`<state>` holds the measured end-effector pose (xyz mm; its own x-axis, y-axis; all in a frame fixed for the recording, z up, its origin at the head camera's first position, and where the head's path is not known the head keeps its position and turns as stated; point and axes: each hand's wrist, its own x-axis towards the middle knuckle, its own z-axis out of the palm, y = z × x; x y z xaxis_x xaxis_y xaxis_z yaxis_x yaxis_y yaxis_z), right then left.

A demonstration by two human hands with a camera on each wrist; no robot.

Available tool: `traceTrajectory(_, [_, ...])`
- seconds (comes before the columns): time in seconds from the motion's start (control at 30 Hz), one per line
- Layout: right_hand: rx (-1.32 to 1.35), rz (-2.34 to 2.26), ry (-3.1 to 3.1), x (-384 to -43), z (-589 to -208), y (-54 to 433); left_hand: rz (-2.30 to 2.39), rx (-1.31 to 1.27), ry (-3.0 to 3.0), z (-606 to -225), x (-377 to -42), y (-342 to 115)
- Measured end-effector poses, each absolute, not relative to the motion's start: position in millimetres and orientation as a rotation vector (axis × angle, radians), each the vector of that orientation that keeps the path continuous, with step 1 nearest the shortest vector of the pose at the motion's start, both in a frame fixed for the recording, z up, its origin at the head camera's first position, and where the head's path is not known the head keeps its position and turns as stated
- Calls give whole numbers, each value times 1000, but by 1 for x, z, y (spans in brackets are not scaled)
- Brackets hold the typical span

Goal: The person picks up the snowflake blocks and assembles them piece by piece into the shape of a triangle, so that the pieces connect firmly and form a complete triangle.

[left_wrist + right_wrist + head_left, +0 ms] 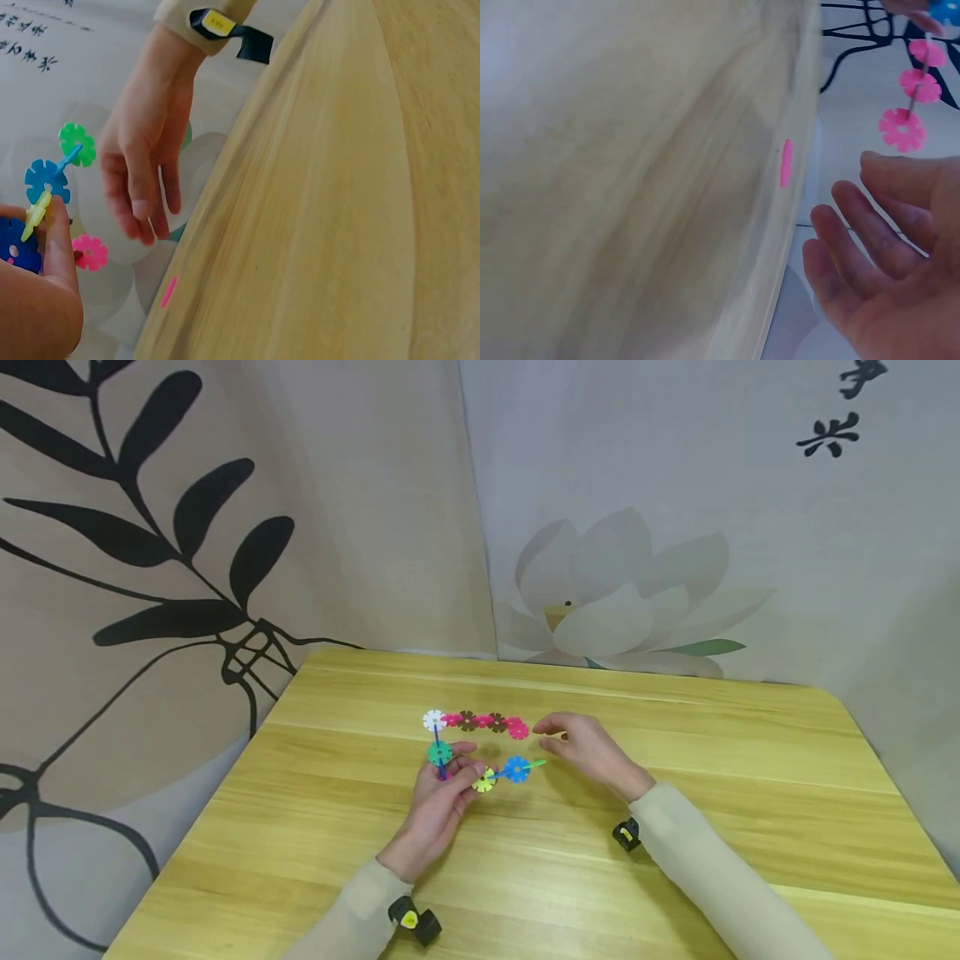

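My left hand [426, 817] holds a chain of notched plastic snowflake discs bent into a U shape above the table. One arm runs from a white disc [428, 722] through pink and brown discs to a pink end disc [518, 734]. A teal disc [435, 755] lies by the left fingers. The nearer arm carries a yellow disc [489, 785] by the thumb, a blue disc [510, 774] and a green end disc [537, 764] seen edge-on. Just right of the pink end, my right hand [592, 752] hovers with loosely bent fingers, holding nothing; a small gap separates them.
Beneath both hands is a wooden table [675, 843]. A pink strip [169, 292] shows near its edge in both wrist views. Behind the table hangs a pale backdrop [375, 527] printed with dark leaves and a lotus. Each wrist wears a small black camera band [627, 834].
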<state>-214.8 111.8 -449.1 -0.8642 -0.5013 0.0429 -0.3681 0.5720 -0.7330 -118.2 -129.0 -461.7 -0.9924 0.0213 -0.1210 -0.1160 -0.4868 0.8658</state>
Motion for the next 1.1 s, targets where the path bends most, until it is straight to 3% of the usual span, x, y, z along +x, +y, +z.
traceTrajectory(0.63, [-798, -837, 2667, -258, -453, 79, 2627, -113, 1562, -458, -114, -137])
traceTrajectory(1.1, [-860, -714, 2704, -262, -458, 70, 2640, -140, 1546, -460, -112, -138])
